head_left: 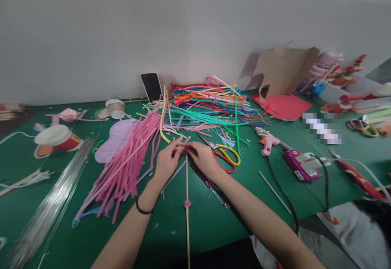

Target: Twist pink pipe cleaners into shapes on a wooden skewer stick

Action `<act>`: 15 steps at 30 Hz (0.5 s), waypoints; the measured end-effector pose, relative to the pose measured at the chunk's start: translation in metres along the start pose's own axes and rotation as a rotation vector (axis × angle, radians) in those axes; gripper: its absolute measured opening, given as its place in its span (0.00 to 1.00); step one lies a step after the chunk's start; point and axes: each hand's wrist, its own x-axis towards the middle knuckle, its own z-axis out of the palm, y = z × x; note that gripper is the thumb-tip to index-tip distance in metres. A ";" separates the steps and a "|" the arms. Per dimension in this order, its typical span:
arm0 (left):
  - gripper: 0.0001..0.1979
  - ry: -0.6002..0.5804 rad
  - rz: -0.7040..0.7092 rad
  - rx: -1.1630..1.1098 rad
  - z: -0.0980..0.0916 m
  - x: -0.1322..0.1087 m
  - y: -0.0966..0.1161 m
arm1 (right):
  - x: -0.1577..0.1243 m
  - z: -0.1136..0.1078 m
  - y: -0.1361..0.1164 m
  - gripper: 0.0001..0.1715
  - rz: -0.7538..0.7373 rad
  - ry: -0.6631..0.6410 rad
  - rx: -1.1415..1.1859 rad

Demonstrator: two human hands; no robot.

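At the middle of the green table, my left hand [168,157] and my right hand [203,156] meet with fingers pinched together around a small pink piece, likely pipe cleaner, at the top of a thin wooden stick [187,232]. The fingers hide most of that piece. A pink bead-like knot [187,204] sits partway down the stick, and a thin clear loop curves around it. Scissors [227,157] with red and yellow handles lie just beyond my right hand. Left of my left hand spreads a bundle of pink pipe cleaners [131,159].
Colourful pipe cleaners [207,102] are piled at the back, beside a phone [152,86]. A pink glue gun [269,143] and a purple power strip [301,166] with cables lie right. Clear rods [58,199] and a paper cup [58,138] are left.
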 end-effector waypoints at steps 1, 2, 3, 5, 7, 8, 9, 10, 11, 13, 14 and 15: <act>0.10 0.007 -0.001 -0.007 0.000 0.000 0.000 | -0.001 0.000 0.000 0.10 -0.014 -0.009 -0.014; 0.10 0.015 0.000 -0.017 0.001 0.000 -0.001 | -0.001 0.001 0.000 0.09 -0.026 -0.012 -0.017; 0.09 0.023 0.006 -0.030 0.001 0.001 -0.002 | -0.001 0.002 0.000 0.09 -0.031 -0.008 -0.005; 0.09 0.041 0.032 -0.057 0.001 0.002 -0.004 | 0.000 0.003 0.000 0.08 -0.019 0.021 0.049; 0.08 0.061 0.066 -0.069 0.000 0.003 -0.005 | 0.001 0.003 0.001 0.06 0.015 0.031 0.111; 0.07 0.068 0.080 -0.068 0.000 0.003 -0.006 | 0.002 0.003 0.001 0.05 0.031 0.024 0.134; 0.07 0.073 0.089 -0.065 0.000 0.004 -0.007 | 0.003 0.003 0.003 0.05 0.043 0.012 0.152; 0.06 0.074 0.095 -0.065 0.000 0.004 -0.007 | 0.004 0.003 0.004 0.05 0.050 0.000 0.164; 0.06 0.074 0.100 -0.070 0.000 0.004 -0.007 | 0.004 0.002 0.005 0.04 0.054 -0.007 0.173; 0.06 0.069 0.109 -0.081 0.000 0.005 -0.006 | 0.005 0.001 0.007 0.04 0.064 0.002 0.187; 0.07 0.072 0.112 -0.076 -0.001 0.005 -0.006 | 0.005 0.001 0.008 0.04 0.073 0.012 0.194; 0.07 0.078 0.114 -0.060 -0.001 0.005 -0.005 | 0.005 0.001 0.008 0.04 0.084 0.021 0.202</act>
